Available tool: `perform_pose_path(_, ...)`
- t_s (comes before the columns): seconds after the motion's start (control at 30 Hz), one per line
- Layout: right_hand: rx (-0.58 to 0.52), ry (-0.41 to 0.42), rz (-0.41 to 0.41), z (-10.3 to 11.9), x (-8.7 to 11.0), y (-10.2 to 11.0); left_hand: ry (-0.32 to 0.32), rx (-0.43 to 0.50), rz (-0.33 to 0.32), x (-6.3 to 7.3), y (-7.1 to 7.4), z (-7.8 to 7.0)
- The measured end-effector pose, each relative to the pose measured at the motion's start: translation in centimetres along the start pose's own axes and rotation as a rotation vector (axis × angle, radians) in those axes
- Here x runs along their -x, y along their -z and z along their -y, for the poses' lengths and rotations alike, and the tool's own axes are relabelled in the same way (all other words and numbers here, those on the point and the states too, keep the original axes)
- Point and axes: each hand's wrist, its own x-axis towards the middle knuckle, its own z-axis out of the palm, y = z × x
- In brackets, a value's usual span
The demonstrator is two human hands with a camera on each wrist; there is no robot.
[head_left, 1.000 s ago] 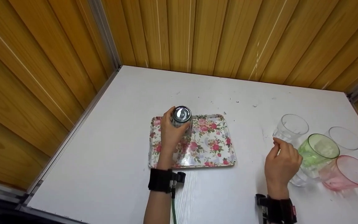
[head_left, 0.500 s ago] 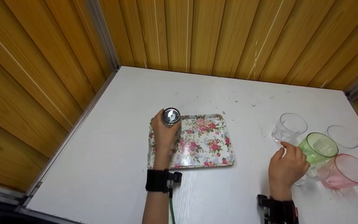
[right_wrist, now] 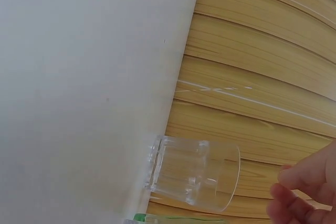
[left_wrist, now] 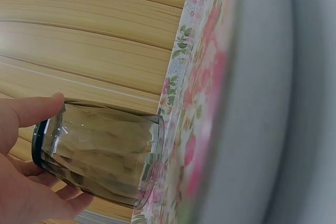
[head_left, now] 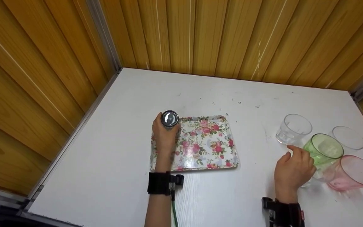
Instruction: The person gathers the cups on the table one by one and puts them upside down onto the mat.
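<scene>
Upside down over the back-left corner of the floral tray [head_left: 213,148], a smoky grey glass [head_left: 170,119] is gripped by my left hand [head_left: 164,137]. In the left wrist view, thumb and fingers wrap the dark base end of this tumbler [left_wrist: 100,150], and its rim is right at the tray's surface. My right hand [head_left: 294,170] holds nothing, its fingers loosely bent. It hovers in front of an upright clear glass [head_left: 291,132], whose side shows in the right wrist view, and overlaps the edge of a green glass [head_left: 318,153].
A pink glass [head_left: 347,176] stands at the right beside the green one. Behind them is another clear glass [head_left: 348,137]. Wood-look panels [head_left: 200,37] wall off the back and left of the white table [head_left: 112,126]. A green cable [head_left: 174,211] runs from the left wristband.
My left hand has carried the grey glass leftward toward the tray's back-left corner. My right hand has shifted slightly right and toward me, away from the near clear glass.
</scene>
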Motion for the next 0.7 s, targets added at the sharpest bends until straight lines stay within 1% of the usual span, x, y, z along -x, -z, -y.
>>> perform_pose_path(0.23,0.012,-0.038,0.009,0.00,-0.12,0.26,-0.009,0.016,-0.025,0.00,-0.04,0.26)
perform_pose_path(0.37,0.013,-0.065,0.005,-0.10,-0.17,0.30,0.001,0.022,-0.034,0.05,-0.07,0.33)
perform_pose_path(0.47,0.010,-0.084,0.005,-0.19,-0.19,0.30,0.014,0.001,-0.041,0.11,-0.08,0.35)
perform_pose_path(0.7,0.012,-0.105,0.010,-0.54,-0.18,0.37,0.014,-0.033,-0.055,0.04,-0.09,0.52)
